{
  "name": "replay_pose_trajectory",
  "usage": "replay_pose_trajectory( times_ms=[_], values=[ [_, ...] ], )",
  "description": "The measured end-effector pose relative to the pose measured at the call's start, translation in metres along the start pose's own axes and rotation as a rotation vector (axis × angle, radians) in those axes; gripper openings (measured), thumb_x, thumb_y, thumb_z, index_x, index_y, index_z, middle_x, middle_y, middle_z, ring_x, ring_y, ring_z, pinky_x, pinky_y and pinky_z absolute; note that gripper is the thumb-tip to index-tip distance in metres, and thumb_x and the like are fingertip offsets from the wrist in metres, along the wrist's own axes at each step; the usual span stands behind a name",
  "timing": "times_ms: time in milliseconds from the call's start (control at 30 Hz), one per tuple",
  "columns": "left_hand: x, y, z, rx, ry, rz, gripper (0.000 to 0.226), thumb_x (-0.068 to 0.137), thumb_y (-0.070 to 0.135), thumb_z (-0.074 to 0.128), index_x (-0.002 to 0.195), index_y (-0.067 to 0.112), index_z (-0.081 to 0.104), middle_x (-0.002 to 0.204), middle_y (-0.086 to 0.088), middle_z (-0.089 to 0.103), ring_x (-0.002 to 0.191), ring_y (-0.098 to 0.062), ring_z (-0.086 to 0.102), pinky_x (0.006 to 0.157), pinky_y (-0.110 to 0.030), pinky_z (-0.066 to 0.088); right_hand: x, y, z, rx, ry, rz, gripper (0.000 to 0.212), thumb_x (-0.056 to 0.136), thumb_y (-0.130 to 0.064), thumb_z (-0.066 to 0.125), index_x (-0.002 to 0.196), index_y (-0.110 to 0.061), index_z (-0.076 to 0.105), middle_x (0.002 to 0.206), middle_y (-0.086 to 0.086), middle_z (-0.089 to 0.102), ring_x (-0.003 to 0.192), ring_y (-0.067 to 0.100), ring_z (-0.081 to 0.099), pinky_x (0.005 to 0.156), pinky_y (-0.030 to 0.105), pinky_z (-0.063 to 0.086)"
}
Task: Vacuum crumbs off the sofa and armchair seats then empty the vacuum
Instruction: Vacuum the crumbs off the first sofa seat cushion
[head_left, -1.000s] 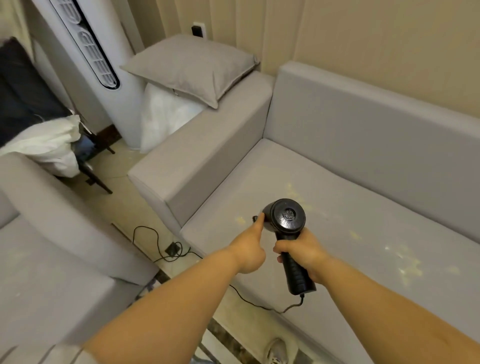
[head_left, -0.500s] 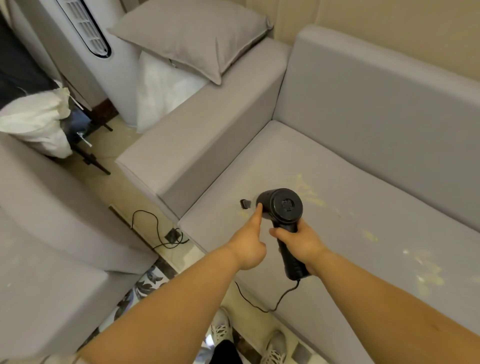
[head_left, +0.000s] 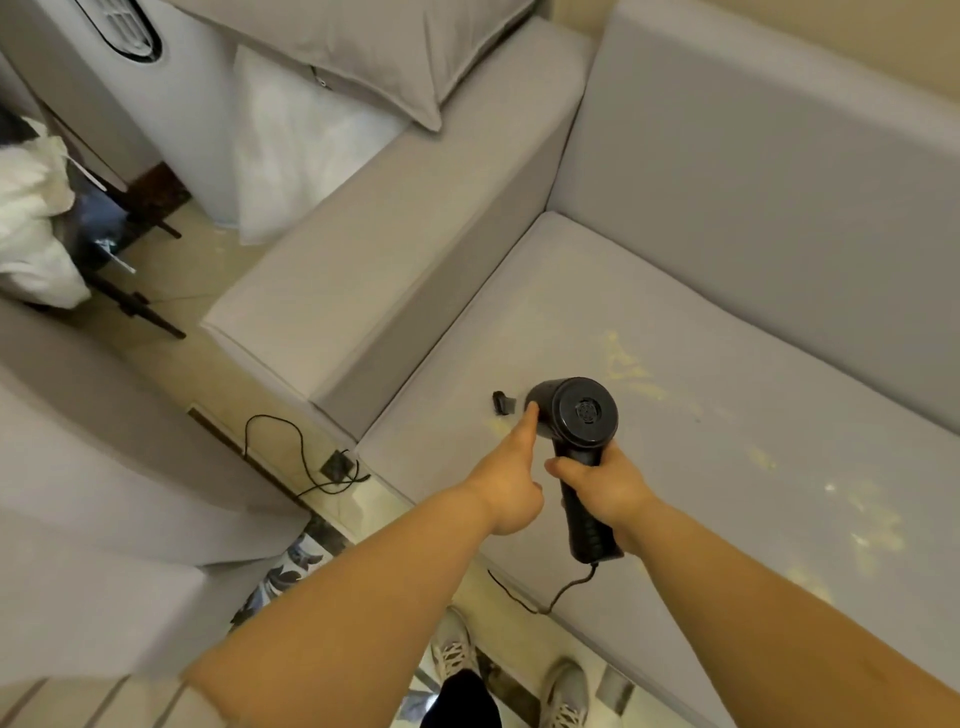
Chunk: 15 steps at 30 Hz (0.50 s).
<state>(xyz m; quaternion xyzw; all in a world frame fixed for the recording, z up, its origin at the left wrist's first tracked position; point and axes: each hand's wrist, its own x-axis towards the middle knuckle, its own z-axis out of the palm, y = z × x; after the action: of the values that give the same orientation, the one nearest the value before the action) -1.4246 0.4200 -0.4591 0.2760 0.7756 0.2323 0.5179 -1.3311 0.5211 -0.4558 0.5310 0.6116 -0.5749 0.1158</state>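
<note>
A black handheld vacuum (head_left: 576, 415) hovers over the grey sofa seat (head_left: 649, 467), its nozzle (head_left: 501, 402) pointing left and down near the seat. My right hand (head_left: 602, 483) grips its handle. My left hand (head_left: 511, 480) has its other fingers curled and its index finger stretched out, touching the side of the vacuum body. Pale yellow crumbs (head_left: 631, 369) lie scattered on the seat behind the vacuum, and more crumbs (head_left: 862, 525) lie further right. A grey armchair (head_left: 78, 493) stands at the left.
The vacuum's black cord (head_left: 545, 597) hangs off the seat front to the floor; another cord and plug (head_left: 332, 467) lie by the sofa arm (head_left: 395, 249). A grey pillow (head_left: 374, 57) rests on that arm. My shoes (head_left: 457, 654) stand on the tiled floor.
The view has tilted down and closer to the seat. The vacuum's nozzle now shows to the left of the body. Both hands keep the same hold.
</note>
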Motion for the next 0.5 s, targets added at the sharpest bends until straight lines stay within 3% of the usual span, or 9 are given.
replay_pose_trajectory(
  times_ms=[100,267,500],
  values=[
    [-0.001,0.001,0.004,-0.004,-0.006,0.003,0.094,0.092,0.006,0.049,0.144,0.039,-0.023,0.151,-0.013,0.032,0.13,-0.024,0.044,0.097,-0.027,0.036,-0.001,0.0,-0.001,-0.005,-0.015,0.022,0.042,0.083,-0.014,0.073,0.12,-0.016,0.053,0.103,0.017,0.066,0.1,0.04,0.065,0.092,0.055,0.053],
    [-0.011,0.002,0.017,-0.003,0.0,0.01,0.095,0.091,0.005,0.049,0.144,0.039,-0.023,0.151,-0.011,0.033,0.129,-0.024,0.045,0.105,-0.035,0.039,-0.006,0.009,-0.01,-0.033,-0.049,0.049,0.036,0.079,-0.009,0.073,0.112,-0.013,0.056,0.1,0.019,0.065,0.088,0.034,0.063,0.09,0.054,0.055],
    [-0.029,0.006,0.057,-0.029,0.026,0.015,0.094,0.092,0.007,0.051,0.146,0.035,-0.021,0.157,-0.006,0.021,0.135,-0.023,0.039,0.108,-0.033,0.035,-0.023,0.039,-0.027,-0.031,-0.113,0.061,0.026,0.076,-0.004,0.072,0.098,-0.011,0.06,0.093,0.02,0.063,0.084,0.033,0.06,0.091,0.053,0.055]
  ],
)
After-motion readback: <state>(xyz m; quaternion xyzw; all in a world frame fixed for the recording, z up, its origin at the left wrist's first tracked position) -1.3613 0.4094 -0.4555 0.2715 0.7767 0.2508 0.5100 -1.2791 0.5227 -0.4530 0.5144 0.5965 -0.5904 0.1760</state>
